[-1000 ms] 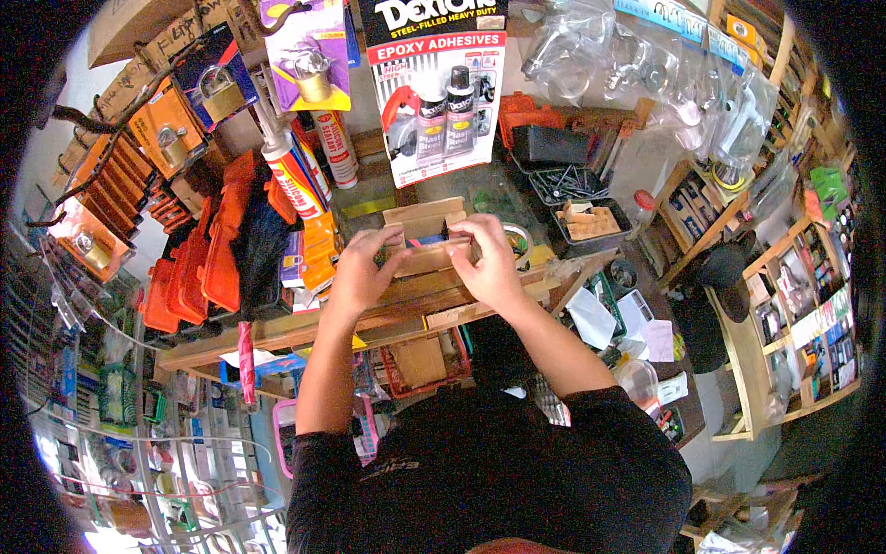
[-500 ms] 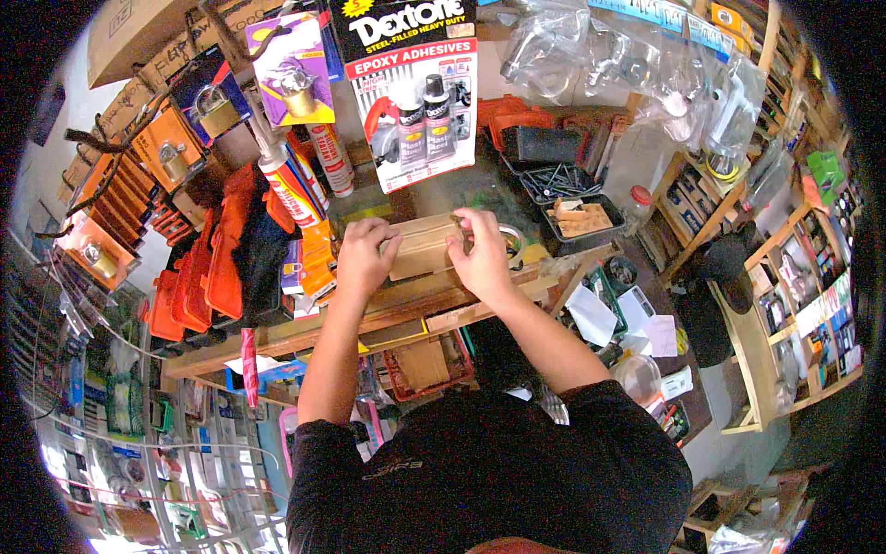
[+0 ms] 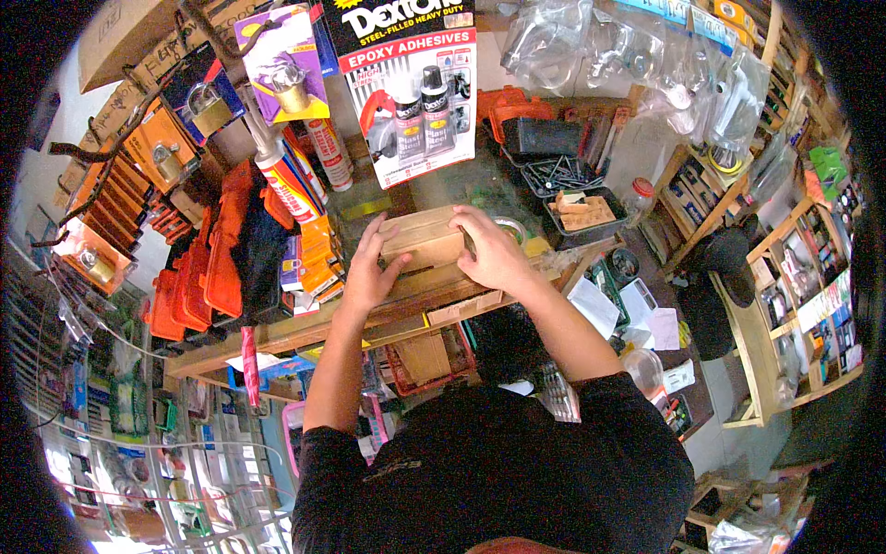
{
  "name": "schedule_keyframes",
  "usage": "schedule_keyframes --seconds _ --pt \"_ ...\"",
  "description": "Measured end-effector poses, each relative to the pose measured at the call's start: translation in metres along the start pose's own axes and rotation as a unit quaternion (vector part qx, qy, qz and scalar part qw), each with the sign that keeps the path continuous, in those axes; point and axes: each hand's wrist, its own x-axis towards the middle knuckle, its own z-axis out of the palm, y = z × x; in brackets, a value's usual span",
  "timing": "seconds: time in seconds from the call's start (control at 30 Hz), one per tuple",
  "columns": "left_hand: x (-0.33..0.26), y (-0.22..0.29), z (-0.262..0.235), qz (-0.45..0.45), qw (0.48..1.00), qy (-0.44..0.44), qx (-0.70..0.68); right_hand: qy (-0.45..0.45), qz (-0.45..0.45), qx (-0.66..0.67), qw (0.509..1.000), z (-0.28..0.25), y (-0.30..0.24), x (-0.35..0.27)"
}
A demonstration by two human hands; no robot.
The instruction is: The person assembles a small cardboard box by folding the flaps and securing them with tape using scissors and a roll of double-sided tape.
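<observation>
Between my two hands is a small brown cardboard box (image 3: 425, 242), just above the wood-edged counter (image 3: 369, 325); I cannot tell whether its underside touches the surface. My left hand (image 3: 372, 266) is curved round the box's left end, thumb against the near face and fingers at the top. At the right end, my right hand (image 3: 494, 249) grips the box with its thumb at the near face and its fingers bent over the top corner. Some fingertips are hidden behind the box. Just beyond my right hand lies a roll of tape (image 3: 509, 231), partly covered.
Carded epoxy tubes (image 3: 420, 120) and padlocks (image 3: 210, 109) hang ahead. Orange cases (image 3: 221, 249) and sealant tubes (image 3: 286, 180) stand left. Black trays hold screws (image 3: 558, 174) and wooden-looking pieces (image 3: 586, 212) at right. A red crate (image 3: 425, 362) sits below the counter edge.
The box has been tilted and raised slightly in the picture, showing its top and near face. Both hands have shifted from its top edges to its ends.
</observation>
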Motion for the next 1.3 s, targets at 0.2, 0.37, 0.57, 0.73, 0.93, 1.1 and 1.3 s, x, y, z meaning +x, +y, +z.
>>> schedule_keyframes --seconds 0.2,0.37,0.57,0.73,0.93,1.1,1.3 --pt "0.003 -0.008 0.001 0.001 0.999 0.003 -0.034 -0.100 -0.042 -0.095 0.990 -0.023 0.000 0.007" --pt "0.003 -0.015 0.000 -0.054 0.997 0.005 -0.054 -0.122 -0.063 -0.104 0.985 -0.026 0.003 0.011" --pt "0.004 -0.019 0.006 -0.095 0.985 0.013 -0.142 -0.117 -0.082 -0.094 0.985 -0.021 0.015 0.012" --pt "0.005 -0.021 0.006 -0.111 0.982 0.015 -0.154 -0.114 -0.080 -0.082 0.987 -0.015 0.019 0.013" --pt "0.009 -0.016 0.002 -0.212 0.954 -0.019 -0.213 -0.136 -0.032 -0.010 0.990 -0.017 0.019 0.018" --pt "0.011 -0.022 0.001 -0.298 0.897 0.015 -0.327 -0.144 -0.030 0.046 0.988 -0.020 0.018 0.026" --pt "0.007 -0.018 -0.008 -0.383 0.808 -0.026 -0.447 -0.205 0.034 0.112 0.972 -0.020 0.030 0.036"
